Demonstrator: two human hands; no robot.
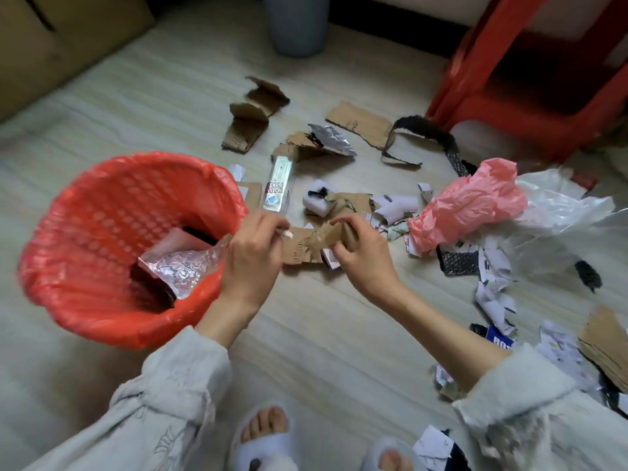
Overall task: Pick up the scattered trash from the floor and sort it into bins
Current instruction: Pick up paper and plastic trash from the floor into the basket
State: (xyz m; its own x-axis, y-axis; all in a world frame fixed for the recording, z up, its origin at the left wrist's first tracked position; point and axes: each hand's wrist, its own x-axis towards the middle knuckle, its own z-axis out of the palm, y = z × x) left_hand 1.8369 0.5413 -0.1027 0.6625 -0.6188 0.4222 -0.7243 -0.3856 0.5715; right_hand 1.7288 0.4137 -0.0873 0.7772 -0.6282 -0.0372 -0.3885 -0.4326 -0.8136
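A red basket bin (102, 212) lined with a red bag stands tilted at the left, with silver foil (180, 266) and dark scraps inside. My left hand (251, 253) hovers beside its rim and pinches a small white scrap (288, 234). My right hand (363, 256) grips a torn piece of brown cardboard (323, 241) just above the floor. Around them lie a clear soda bottle (277, 188), more cardboard pieces (249, 120), a silver wrapper (331, 139), torn paper (396, 207) and a pink plastic bag (465, 205).
A grey bin (295, 25) stands at the back, a red plastic stool (530, 79) at the back right. A clear plastic bag (560, 219), black foam strips (431, 130) and paper scraps cover the floor at the right. My slippered feet (265, 436) are at the bottom.
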